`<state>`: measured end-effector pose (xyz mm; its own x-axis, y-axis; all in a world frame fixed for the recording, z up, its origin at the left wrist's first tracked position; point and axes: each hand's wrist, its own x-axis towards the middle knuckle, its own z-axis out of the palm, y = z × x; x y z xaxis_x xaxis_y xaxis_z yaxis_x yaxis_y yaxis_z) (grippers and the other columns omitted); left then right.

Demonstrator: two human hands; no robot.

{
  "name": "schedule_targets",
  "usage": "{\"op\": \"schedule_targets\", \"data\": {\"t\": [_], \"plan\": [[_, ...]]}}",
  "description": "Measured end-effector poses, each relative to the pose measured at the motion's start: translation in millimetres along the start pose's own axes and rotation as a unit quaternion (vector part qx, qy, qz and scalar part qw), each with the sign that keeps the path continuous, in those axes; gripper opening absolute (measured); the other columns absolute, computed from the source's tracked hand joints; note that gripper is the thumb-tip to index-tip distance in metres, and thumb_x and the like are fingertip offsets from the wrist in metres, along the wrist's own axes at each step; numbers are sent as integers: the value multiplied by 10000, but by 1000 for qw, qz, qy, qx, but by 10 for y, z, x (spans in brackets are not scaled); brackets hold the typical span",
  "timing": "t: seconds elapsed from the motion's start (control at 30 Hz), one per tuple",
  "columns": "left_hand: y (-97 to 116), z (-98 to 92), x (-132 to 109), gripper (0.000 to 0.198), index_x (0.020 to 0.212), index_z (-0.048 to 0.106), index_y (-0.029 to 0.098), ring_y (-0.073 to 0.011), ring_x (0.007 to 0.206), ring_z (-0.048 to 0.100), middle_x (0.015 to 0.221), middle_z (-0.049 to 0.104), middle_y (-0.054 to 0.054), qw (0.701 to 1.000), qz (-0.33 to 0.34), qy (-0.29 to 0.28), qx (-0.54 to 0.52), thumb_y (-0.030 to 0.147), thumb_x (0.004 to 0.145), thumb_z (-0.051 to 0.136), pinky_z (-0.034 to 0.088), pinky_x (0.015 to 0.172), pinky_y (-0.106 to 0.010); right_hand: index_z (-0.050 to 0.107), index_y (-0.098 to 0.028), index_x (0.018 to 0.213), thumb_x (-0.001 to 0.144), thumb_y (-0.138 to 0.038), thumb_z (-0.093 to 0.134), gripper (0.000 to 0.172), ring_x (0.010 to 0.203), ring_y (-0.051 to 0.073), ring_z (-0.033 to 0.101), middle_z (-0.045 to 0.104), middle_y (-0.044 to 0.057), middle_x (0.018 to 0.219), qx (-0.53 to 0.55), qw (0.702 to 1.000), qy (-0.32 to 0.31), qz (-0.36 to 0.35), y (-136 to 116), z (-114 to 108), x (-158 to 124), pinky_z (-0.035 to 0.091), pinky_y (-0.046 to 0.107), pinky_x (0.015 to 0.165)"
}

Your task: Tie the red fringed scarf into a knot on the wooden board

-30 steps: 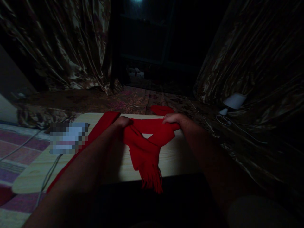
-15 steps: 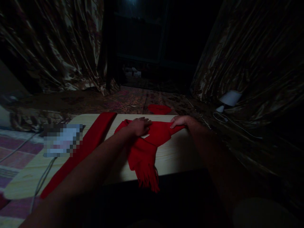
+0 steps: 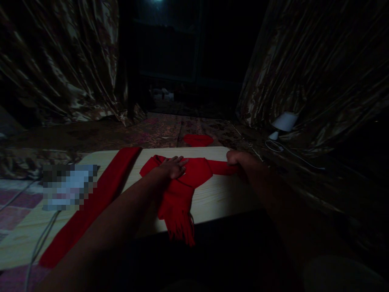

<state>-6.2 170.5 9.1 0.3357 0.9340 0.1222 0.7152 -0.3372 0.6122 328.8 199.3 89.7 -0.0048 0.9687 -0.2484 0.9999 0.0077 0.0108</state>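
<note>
A red fringed scarf [image 3: 197, 170] lies bunched and crossed over itself on a pale wooden board [image 3: 212, 202], its fringe hanging at the near edge. My left hand [image 3: 174, 167] rests flat on the scarf with its fingers spread. At the board's right end, my right hand [image 3: 234, 157] is closed on a strip of the same scarf, stretched out to the right. A long folded red cloth [image 3: 100, 194] runs diagonally across the board, left of the scarf. Another piece of red cloth [image 3: 198, 140] shows beyond the far edge.
On the board's left side is a blurred-out light item [image 3: 71, 184] with a cable. A small white lamp [image 3: 285, 121] with a cord stands at the right, near patterned curtains [image 3: 267, 81]. Checked cloth [image 3: 18, 202] shows at the far left.
My right hand has pulled the scarf strip farther right, and more of it shows. My left hand stays on the scarf with its fingers more spread. The view has shifted slightly.
</note>
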Motion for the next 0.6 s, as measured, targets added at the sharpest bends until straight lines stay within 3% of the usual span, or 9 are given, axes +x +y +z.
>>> {"op": "schedule_targets", "data": {"t": [0.1,0.17,0.27,0.33,0.4,0.53,0.57,0.6], "plan": [[120,-57,-52,680,1547,354,337,-353,1516,183,1658,204,-74,970,-6,-141,199,622,930,362,144,1157,-654,745,-96,978,785,-222,687,239,908,250,693,736,199,1024,-5,995,93,-45,-197,42,11,498,272,755],[175,-85,-71,696,1596,218,315,-334,1527,146,1672,135,-65,953,-12,-168,251,589,959,268,161,1162,-642,731,-117,947,883,-311,616,234,778,178,675,746,145,925,90,989,77,-84,-361,92,23,470,227,674],[193,-108,-62,746,1612,146,280,-327,1514,208,1657,199,-94,955,-8,-153,255,589,946,280,215,1155,-622,685,-148,785,876,-456,648,324,523,105,543,681,40,672,229,963,-50,-133,-574,188,32,406,209,524],[181,-131,-40,798,1614,135,261,-335,1486,285,1633,271,-121,961,-5,-130,245,596,921,342,269,1143,-591,645,-155,705,814,-443,727,318,450,85,459,612,-4,573,272,947,-98,-139,-672,235,20,367,209,476],[173,-166,-19,840,1614,150,237,-341,1456,347,1604,332,-141,966,-11,-117,232,602,898,395,324,1124,-539,642,-155,717,785,-357,760,244,455,85,463,600,-19,570,330,928,-104,-142,-739,253,-3,369,203,475],[190,-222,5,772,1597,228,178,-316,1394,453,1537,439,-159,970,-38,-112,211,564,936,332,383,1088,-453,678,-173,924,859,-258,663,108,623,118,616,690,15,743,511,834,-100,-181,-822,239,-35,470,204,590],[196,-219,10,736,1584,269,169,-308,1370,485,1517,467,-161,971,-38,-99,212,537,948,317,391,1080,-442,677,-175,935,872,-253,649,104,618,121,618,694,20,749,521,832,-81,-173,-837,238,-32,475,211,594],[202,-209,14,700,1565,318,168,-303,1342,516,1493,499,-161,972,-35,-81,218,511,955,315,397,1072,-438,675,-171,914,873,-253,651,95,584,122,602,688,22,726,503,848,-55,-154,-852,240,-24,467,218,578]]}}
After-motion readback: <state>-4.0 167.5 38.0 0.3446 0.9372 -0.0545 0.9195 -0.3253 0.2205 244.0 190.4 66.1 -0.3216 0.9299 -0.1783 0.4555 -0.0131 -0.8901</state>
